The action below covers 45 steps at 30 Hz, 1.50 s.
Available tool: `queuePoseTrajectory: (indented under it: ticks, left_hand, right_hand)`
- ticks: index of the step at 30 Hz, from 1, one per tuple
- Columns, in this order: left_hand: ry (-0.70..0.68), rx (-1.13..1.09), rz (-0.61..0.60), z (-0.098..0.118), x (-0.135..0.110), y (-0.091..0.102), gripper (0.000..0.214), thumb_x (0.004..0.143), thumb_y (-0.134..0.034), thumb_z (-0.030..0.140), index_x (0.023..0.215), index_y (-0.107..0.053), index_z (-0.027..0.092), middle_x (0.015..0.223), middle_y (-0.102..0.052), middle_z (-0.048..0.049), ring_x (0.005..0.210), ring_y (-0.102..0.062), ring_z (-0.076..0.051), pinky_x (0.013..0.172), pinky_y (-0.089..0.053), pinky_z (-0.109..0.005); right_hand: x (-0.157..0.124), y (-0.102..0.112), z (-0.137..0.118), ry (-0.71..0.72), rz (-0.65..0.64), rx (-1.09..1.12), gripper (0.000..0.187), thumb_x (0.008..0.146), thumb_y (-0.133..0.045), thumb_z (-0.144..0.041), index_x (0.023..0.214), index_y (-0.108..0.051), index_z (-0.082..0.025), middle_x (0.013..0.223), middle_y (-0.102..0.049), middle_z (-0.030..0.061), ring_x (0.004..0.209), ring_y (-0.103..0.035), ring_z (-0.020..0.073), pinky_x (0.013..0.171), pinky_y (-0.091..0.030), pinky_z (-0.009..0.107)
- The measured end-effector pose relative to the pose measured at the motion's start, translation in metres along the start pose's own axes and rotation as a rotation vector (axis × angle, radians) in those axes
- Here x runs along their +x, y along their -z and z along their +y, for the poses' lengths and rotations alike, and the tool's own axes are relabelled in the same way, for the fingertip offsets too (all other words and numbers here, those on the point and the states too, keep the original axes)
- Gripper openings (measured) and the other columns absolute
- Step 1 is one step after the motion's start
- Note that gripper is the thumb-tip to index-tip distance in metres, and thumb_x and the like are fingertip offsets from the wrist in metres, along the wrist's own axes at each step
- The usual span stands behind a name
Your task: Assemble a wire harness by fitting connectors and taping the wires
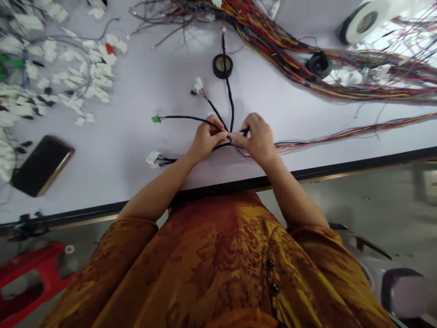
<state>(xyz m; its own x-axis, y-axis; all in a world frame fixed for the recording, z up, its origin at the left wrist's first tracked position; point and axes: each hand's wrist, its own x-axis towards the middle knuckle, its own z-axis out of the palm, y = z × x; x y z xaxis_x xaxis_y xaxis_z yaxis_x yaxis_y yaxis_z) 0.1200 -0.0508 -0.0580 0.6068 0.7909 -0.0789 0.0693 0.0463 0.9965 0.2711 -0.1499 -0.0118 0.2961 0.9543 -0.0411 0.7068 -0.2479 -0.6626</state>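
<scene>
A black-taped wire harness [229,98] lies on the white table [136,150], its branches fanning out from one junction. My left hand [205,138] is closed, pinching the harness at that junction. My right hand [257,137] is closed on the same spot from the right, where the untaped coloured wires [341,135] lead off. The branches end in a green connector [156,119], a white connector [152,158] near the table edge and small white plugs [198,85]. A black tape roll [222,65] sits just beyond, beside the longest branch.
Many white connectors [78,68] are scattered at the back left. A dark phone [41,165] lies at the left. A thick bundle of coloured wires [307,59] crosses the back right, with another black tape roll [319,64] and a white tape roll [367,18]. A red stool [30,278] stands below.
</scene>
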Motion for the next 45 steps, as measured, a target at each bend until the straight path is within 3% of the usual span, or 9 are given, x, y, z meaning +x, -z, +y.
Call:
queuePoseTrajectory:
  ticks: [5, 10, 16, 23, 27, 31, 34, 40, 45]
  left_hand:
    - [-0.029, -0.043, 0.053, 0.012, -0.011, 0.000, 0.019, 0.073, -0.076, 0.018, 0.077, -0.057, 0.021, 0.062, -0.059, 0.0051, 0.054, -0.057, -0.009, 0.054, -0.048, -0.024]
    - [-0.202, 0.037, 0.199, 0.044, -0.031, -0.008, 0.018, 0.081, -0.074, 0.025, 0.081, -0.056, 0.023, 0.071, -0.064, 0.0025, 0.064, -0.064, -0.012, 0.063, -0.054, -0.027]
    - [-0.533, 0.386, 0.009, 0.066, -0.070, 0.003, 0.010, 0.091, -0.066, 0.028, 0.086, -0.058, 0.025, 0.098, -0.074, -0.0041, 0.094, -0.072, -0.019, 0.086, -0.059, -0.039]
    - [-0.445, 0.829, 0.019, 0.077, -0.138, 0.094, 0.026, 0.092, -0.064, 0.031, 0.114, -0.059, 0.020, 0.118, -0.071, -0.0090, 0.112, -0.068, -0.021, 0.098, -0.054, -0.038]
    - [-0.160, 1.062, -0.153, 0.107, -0.156, 0.166, 0.035, 0.091, -0.061, 0.044, 0.119, -0.062, 0.022, 0.123, -0.069, -0.0075, 0.114, -0.066, -0.025, 0.097, -0.054, -0.037]
    - [0.087, 1.154, -0.035, 0.134, -0.139, 0.209, 0.031, 0.089, -0.060, 0.050, 0.110, -0.065, 0.028, 0.110, -0.073, -0.0014, 0.103, -0.069, -0.025, 0.073, -0.056, -0.031]
    - [0.103, 1.016, 0.065, 0.148, -0.114, 0.207, 0.022, 0.088, -0.063, 0.046, 0.104, -0.066, 0.031, 0.106, -0.073, 0.0039, 0.103, -0.069, -0.022, 0.085, -0.055, -0.033]
    - [-0.159, 0.831, 0.010, 0.167, -0.043, 0.156, 0.020, 0.087, -0.065, 0.034, 0.103, -0.069, 0.023, 0.104, -0.074, -0.0010, 0.100, -0.069, -0.018, 0.095, -0.051, -0.033]
    - [-0.397, 0.766, -0.108, 0.164, 0.035, 0.121, 0.041, 0.081, -0.069, 0.020, 0.121, -0.059, 0.019, 0.117, -0.070, -0.0064, 0.098, -0.068, -0.016, 0.085, -0.053, -0.028]
  right_hand:
    - [-0.021, 0.028, 0.004, -0.045, 0.171, -0.051, 0.032, 0.087, -0.065, -0.050, 0.092, -0.067, -0.018, 0.109, -0.065, 0.0152, 0.110, -0.056, 0.0330, 0.099, -0.043, 0.054]
    - [-0.077, -0.010, -0.028, -0.222, -0.246, 0.804, 0.040, 0.084, -0.065, -0.057, 0.106, -0.067, -0.024, 0.107, -0.072, 0.0079, 0.099, -0.067, 0.0230, 0.091, -0.055, 0.042]
    - [-0.044, -0.039, -0.062, -0.378, 0.154, 1.490, 0.047, 0.093, -0.043, -0.061, 0.124, -0.057, -0.029, 0.148, -0.054, 0.0060, 0.130, -0.057, 0.0205, 0.101, -0.053, 0.041]
    - [-0.048, -0.049, -0.091, -0.254, 0.153, 1.889, 0.029, 0.082, -0.072, -0.050, 0.079, -0.061, -0.023, 0.082, -0.073, -0.0006, 0.098, -0.071, 0.0192, 0.100, -0.054, 0.040]
    - [-0.049, -0.053, -0.085, -0.109, 0.105, 1.713, 0.038, 0.080, -0.071, -0.058, 0.093, -0.069, -0.022, 0.106, -0.073, 0.0047, 0.097, -0.071, 0.0201, 0.091, -0.058, 0.040]
    - [-0.025, -0.033, -0.061, 0.015, 0.433, 1.502, 0.034, 0.086, -0.067, -0.048, 0.113, -0.068, -0.028, 0.143, -0.058, 0.0019, 0.117, -0.066, 0.0198, 0.100, -0.054, 0.037]
    - [-0.009, -0.011, -0.045, 0.046, 0.532, 1.474, 0.039, 0.088, -0.063, -0.039, 0.125, -0.062, -0.030, 0.151, -0.050, 0.0018, 0.117, -0.065, 0.0181, 0.093, -0.057, 0.032]
    - [-0.023, 0.015, -0.045, 0.092, 0.196, 1.483, 0.046, 0.082, -0.064, -0.031, 0.128, -0.061, -0.029, 0.152, -0.050, 0.0040, 0.078, -0.070, 0.0117, 0.063, -0.059, 0.027]
    - [-0.043, -0.002, -0.041, 0.101, -0.178, 1.592, 0.035, 0.078, -0.066, -0.030, 0.113, -0.067, -0.025, 0.135, -0.065, 0.0069, 0.061, -0.067, 0.0101, 0.059, -0.058, 0.030]
